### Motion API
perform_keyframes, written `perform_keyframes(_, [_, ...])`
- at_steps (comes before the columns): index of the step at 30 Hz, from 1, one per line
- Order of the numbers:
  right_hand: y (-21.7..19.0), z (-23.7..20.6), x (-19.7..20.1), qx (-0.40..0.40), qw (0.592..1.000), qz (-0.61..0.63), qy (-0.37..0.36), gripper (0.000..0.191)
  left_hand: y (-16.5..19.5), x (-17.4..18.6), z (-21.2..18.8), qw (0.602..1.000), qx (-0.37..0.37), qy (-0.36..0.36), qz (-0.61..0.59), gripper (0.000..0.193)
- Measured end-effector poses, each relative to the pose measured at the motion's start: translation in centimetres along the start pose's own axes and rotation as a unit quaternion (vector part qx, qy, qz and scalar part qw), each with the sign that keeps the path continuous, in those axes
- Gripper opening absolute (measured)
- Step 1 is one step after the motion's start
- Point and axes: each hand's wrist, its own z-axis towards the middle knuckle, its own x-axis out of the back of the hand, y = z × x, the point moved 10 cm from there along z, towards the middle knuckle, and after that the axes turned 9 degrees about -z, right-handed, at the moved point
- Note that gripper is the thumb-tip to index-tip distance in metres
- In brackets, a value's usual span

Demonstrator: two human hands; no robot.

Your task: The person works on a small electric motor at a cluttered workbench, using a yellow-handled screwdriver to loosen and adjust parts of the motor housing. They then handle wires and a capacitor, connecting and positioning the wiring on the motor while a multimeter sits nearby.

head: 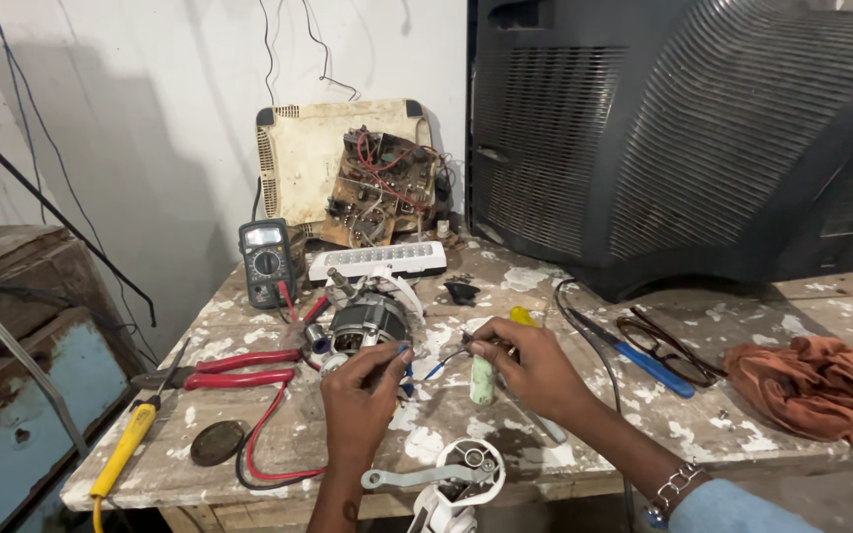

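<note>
Both hands, the left hand (362, 390) and right hand (535, 370), pinch thin bendy blue wires (433, 369) by the heavy grey metal motor (367, 324), mid-frame; hold wires gently.

One head-worn view — steeply down, close over the workbench (565, 444).

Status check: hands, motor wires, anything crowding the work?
Left hand pinching blue wire by motor. Right hand gripping wire ends, green-handled tool under it. Red pliers and white plastic part close by.
</note>
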Motion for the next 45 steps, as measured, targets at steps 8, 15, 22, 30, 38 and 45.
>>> perform_keyframes(8, [0.3, 0.1, -0.2, 0.002, 1.000, -0.019, -0.005, 0.024, -0.7, -0.3, 0.4, 0.998, -0.030, -0.043, -0.019, 0.016])
perform_keyframes(15, [0.7, 0.2, -0.4, -0.018, 1.000, -0.021, -0.011, 0.022, -2.9, -0.7, 0.7, 0.984, 0.102, -0.085, -0.115, 0.020])
perform_keyframes(22, [1.8, 0.5, -0.2, -0.051, 0.999, -0.009, 0.013, 0.022, 3.4, 0.8, 0.3, 0.996, -0.057, -0.045, 0.045, 0.019])
perform_keyframes(30, [2.2, 1.6, -0.3, -0.048, 0.998, -0.005, 0.046, 0.023, 2.5, -1.0, -0.6, 0.980, 0.025, -0.137, 0.141, 0.014])
perform_keyframes(38, [2.7, 1.4, -0.2, -0.058, 0.997, -0.013, 0.041, 0.024, 3.3, -0.6, -1.0, 0.970, -0.101, -0.145, 0.168, 0.023])
perform_keyframes(45, [2.7, 1.3, -0.3, -0.050, 0.998, -0.020, 0.042, 0.024, 5.3, -1.2, -0.7, 0.956, -0.159, -0.145, 0.201, 0.024])
